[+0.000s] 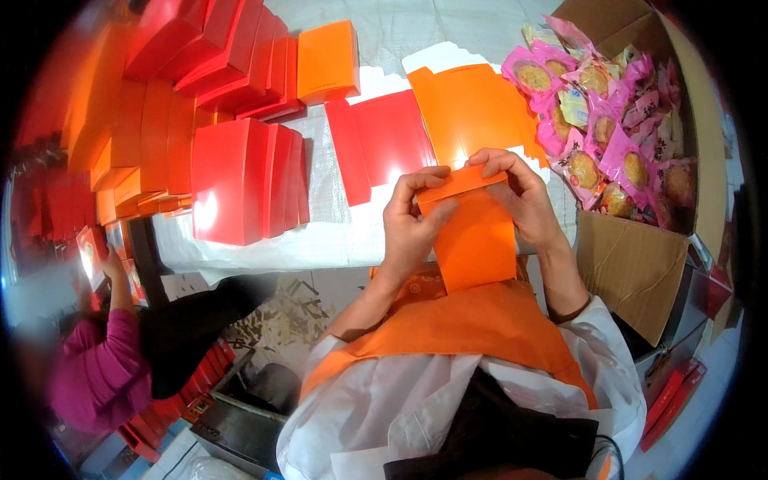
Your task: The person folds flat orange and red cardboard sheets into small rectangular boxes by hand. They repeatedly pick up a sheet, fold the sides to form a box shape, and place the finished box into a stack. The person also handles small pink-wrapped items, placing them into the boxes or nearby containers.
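- Orange folding carton (478, 244), one: in both my hands, in front of my body at the near edge of the desk (336, 240). Long axis runs away from me, far end leaning slightly left; near end reaches down before my orange apron (456, 332).
- Orange end flap (453, 184), one: lies across the far end of the carton, crosswise to its long axis, under my fingers.
- Left hand (414, 216), mine: clamped on the left side of that far end, thumb on the near face, fingers curled at the flap.
- Right hand (522, 196), mine: pinched on the right side of the same end, thumb and fingers together at the flap's corner. Neither hand is clearly nearer; the flap lies between them.
- Red carton blank (392, 140), lying flat: on the desk, beyond my left hand.
- Orange carton blanks (468, 112), lying flat: beyond my right hand, beside the red one; exact count cannot be told.
- Made-up red cartons (228, 180): in rows on the desk to my left, with orange cartons (136, 152) further left.
- Single orange carton (326, 62): at the far side, next to the red rows.
- Cardboard box (698, 104): open, at my right, holding pink-wrapped pastries (604, 116).
- Co-worker in a magenta top (104, 376): at far left, a red item in hand.
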